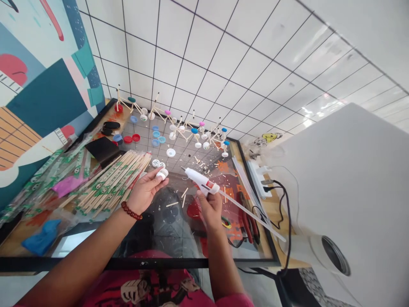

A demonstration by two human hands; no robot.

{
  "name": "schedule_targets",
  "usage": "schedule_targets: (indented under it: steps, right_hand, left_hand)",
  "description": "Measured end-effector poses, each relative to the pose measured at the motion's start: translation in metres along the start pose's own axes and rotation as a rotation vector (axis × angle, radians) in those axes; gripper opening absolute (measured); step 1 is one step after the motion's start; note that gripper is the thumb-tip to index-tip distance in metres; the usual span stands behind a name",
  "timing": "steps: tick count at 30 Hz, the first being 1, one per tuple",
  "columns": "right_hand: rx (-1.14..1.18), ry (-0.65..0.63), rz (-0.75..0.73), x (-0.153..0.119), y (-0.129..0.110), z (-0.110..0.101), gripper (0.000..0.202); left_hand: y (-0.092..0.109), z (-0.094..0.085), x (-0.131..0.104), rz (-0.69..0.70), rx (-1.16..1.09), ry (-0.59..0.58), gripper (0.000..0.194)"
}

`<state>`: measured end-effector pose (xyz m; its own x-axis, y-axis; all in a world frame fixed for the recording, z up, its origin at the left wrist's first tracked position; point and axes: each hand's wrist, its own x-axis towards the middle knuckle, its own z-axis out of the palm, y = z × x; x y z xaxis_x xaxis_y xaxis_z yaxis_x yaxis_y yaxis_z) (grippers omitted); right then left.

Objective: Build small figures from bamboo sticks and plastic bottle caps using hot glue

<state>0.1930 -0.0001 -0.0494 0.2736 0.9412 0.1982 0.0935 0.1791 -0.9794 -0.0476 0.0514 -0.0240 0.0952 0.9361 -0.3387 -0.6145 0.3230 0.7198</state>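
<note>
My left hand [147, 190], with a beaded bracelet at the wrist, pinches a white bottle cap [162, 173] over the dark glass tabletop. Wrapped round the handle of a white glue gun [200, 179] is my right hand [211, 205]. The gun's nozzle points left toward the cap, with a gap between them, and a long glue stick [252, 216] sticks out of its back. Just beyond my left fingertips lie small white round pieces [156, 163]. A single white cap [171, 152] sits farther back. Short stick pieces [184, 192] lie between my hands.
Wrapped wooden sticks [108, 183] are piled at the left, near a blue bag [41, 237]. Stick-and-cap assemblies [194, 131] line the back edge, with blue caps [155, 134] and red caps [128, 139] nearby. At the right are red-handled pliers [245, 217], a power strip [259, 177] and black cables.
</note>
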Motion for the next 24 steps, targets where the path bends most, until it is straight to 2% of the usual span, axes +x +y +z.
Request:
schedule_targets:
  steps: [4, 7, 11, 17, 24]
  right_hand:
    - [-0.156, -0.090, -0.125, -0.006, 0.001, 0.000, 0.034]
    - [-0.294, -0.138, -0.266, -0.007, -0.001, -0.007, 0.031]
    - [-0.380, -0.154, -0.384, -0.009, 0.000, -0.013, 0.034]
    - [-0.468, -0.189, -0.510, -0.009, 0.007, -0.015, 0.037]
    - [-0.493, -0.192, -0.516, -0.008, 0.003, -0.011, 0.032]
  left_hand:
    - [-0.007, -0.002, 0.000, 0.139, 0.186, 0.012, 0.053]
    - [-0.011, -0.002, -0.001, 0.202, 0.257, -0.019, 0.050]
    - [-0.013, 0.000, -0.001, 0.274, 0.285, 0.004, 0.043]
    - [-0.011, 0.003, -0.004, 0.291, 0.262, 0.016, 0.041]
    - [-0.009, 0.005, -0.008, 0.285, 0.251, 0.006, 0.038]
